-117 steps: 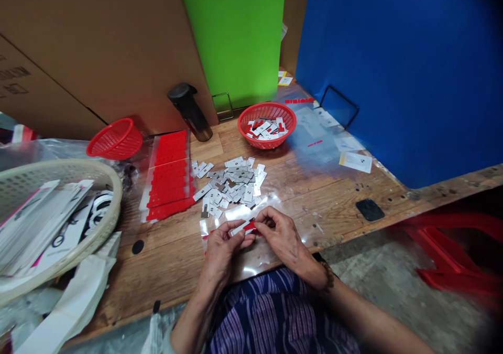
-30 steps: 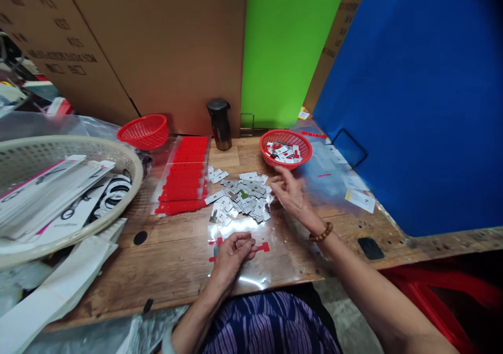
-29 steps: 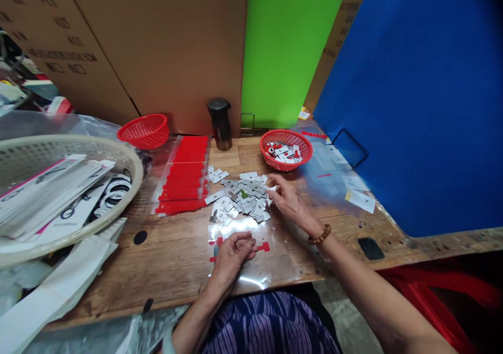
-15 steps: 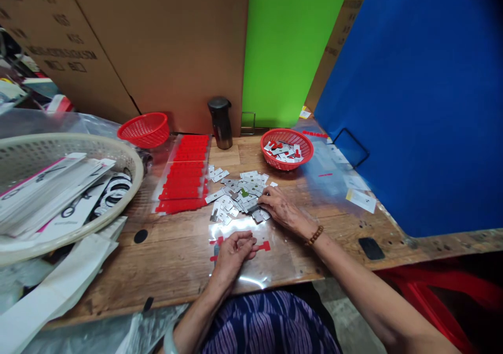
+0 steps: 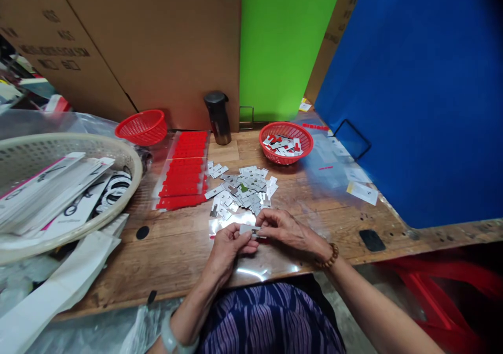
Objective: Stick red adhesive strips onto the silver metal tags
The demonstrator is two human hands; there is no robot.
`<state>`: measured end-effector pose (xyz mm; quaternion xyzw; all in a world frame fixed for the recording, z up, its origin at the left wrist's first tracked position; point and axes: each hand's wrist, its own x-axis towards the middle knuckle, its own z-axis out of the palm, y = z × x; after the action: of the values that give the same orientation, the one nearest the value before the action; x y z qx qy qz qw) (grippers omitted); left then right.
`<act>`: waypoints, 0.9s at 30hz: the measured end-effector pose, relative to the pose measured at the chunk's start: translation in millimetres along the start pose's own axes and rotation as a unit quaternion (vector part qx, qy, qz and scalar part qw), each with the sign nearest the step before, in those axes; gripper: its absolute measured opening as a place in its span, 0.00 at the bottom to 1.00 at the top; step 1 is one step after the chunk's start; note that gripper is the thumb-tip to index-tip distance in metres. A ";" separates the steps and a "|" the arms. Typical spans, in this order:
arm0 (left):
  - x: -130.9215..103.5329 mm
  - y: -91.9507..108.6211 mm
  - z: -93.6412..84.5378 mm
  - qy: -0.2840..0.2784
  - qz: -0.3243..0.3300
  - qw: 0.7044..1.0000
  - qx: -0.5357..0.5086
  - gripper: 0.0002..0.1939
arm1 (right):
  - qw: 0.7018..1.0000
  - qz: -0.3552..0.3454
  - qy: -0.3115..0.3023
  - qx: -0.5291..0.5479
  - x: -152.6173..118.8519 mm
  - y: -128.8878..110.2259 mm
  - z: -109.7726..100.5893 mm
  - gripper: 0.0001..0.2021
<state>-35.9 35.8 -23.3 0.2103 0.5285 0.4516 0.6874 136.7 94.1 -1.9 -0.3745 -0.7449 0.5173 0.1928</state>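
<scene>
Between my two hands is a small white card with a dark mark. My left hand pinches its left end between thumb and fingers. The fingers of my right hand are closed on its right end. Both hands are over a clear plastic sheet at the table's front edge, and they hide most of the red pieces on it. Just beyond my hands lies a loose pile of silvery and white cards, one of them with a green mark.
A red basket of cards stands behind the pile. Red strips in plastic, another red basket and a dark bottle are further left. A large cream basket fills the left side. Plastic bags lie right.
My right hand has come from the pile back towards me, to my left hand. A small card is now held between both hands. The view has shifted slightly.
</scene>
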 end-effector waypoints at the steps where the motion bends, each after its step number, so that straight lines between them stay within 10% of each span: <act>1: -0.6 0.0 -0.4 0.003 -0.005 1.000 -0.001 0.15 | 1.000 0.005 0.009 0.009 -2.3 0.6 2.9 0.04; 13: -6.4 3.3 2.1 0.008 -0.058 0.998 -0.016 0.13 | 0.994 -0.043 0.079 -0.055 -27.4 11.9 24.7 0.05; 27: -10.2 -8.4 -16.5 -0.030 -0.082 0.995 0.046 0.14 | 1.000 -0.005 -0.019 0.003 -39.9 14.2 29.0 0.13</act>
<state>-48.0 19.9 -30.1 0.2113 0.5437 0.3625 0.7269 147.9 48.3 -22.2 -0.3603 -0.7490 0.5252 0.1828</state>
